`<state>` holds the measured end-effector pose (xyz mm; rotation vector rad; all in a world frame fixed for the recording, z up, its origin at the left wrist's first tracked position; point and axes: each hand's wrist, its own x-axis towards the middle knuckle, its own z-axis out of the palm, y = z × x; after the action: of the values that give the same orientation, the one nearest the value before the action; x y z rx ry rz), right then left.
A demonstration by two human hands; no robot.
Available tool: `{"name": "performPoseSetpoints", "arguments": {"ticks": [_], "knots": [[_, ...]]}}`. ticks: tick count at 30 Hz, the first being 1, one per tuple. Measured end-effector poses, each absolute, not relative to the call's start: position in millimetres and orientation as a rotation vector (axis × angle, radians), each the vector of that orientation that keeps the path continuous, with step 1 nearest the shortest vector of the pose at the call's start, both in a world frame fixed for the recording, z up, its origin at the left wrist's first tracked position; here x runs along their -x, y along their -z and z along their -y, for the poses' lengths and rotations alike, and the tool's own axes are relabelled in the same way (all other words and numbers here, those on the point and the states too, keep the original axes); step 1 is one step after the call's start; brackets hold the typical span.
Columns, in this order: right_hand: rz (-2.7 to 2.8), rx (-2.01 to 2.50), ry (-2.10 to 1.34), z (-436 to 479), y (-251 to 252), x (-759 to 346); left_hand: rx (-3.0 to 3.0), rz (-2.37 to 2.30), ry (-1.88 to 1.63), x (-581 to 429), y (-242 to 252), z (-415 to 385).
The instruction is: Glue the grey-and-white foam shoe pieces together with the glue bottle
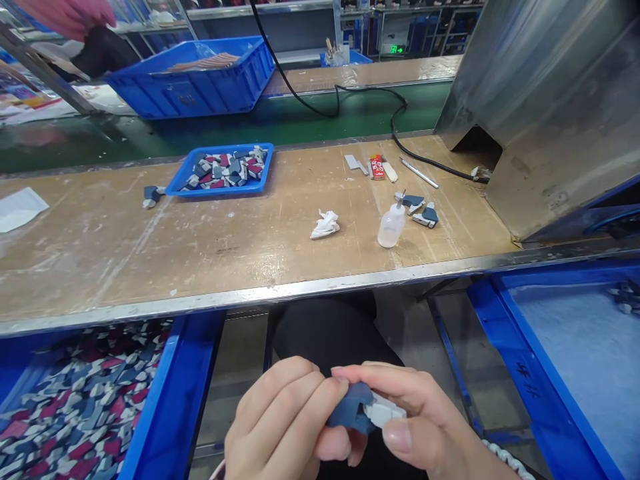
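Above my lap, both hands are closed on one small blue-and-white plastic part (353,408). My left hand (285,420) grips its dark blue, hollow-looking end. With thumb and fingers, my right hand (425,420) pinches the white end, which sits against the blue shell. Whether the two pieces are fully joined I cannot tell. On the bench beyond stand a small clear squeeze bottle (392,225) with a thin tip and two similar blue-and-white parts (426,215) beside it. A crumpled white tissue (325,225) lies left of the bottle.
A shallow blue tray (220,190) of small parts sits on the bench (250,260). Below left is a blue bin (165,393) full of parts; another blue bin (530,373) stands right. A metal housing (560,127) and black cable (425,157) border the right side.
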<state>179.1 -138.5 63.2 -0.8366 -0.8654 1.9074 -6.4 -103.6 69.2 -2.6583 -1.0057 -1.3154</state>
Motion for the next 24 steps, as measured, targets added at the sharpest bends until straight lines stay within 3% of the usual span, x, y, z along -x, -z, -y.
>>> {"name": "performPoseSetpoints", "arguments": {"ticks": [10,15,24], "knots": [[0.722,0.899,-1.967,141,-57,-175,2.675,1.033,1.335,11,-59,104],[0.691,0.807,-1.974,139,-63,-177,2.661,1.012,1.222,14,-61,108],[0.562,0.456,-2.092,137,-30,-168,2.674,1.023,1.421,14,-65,106]]}}
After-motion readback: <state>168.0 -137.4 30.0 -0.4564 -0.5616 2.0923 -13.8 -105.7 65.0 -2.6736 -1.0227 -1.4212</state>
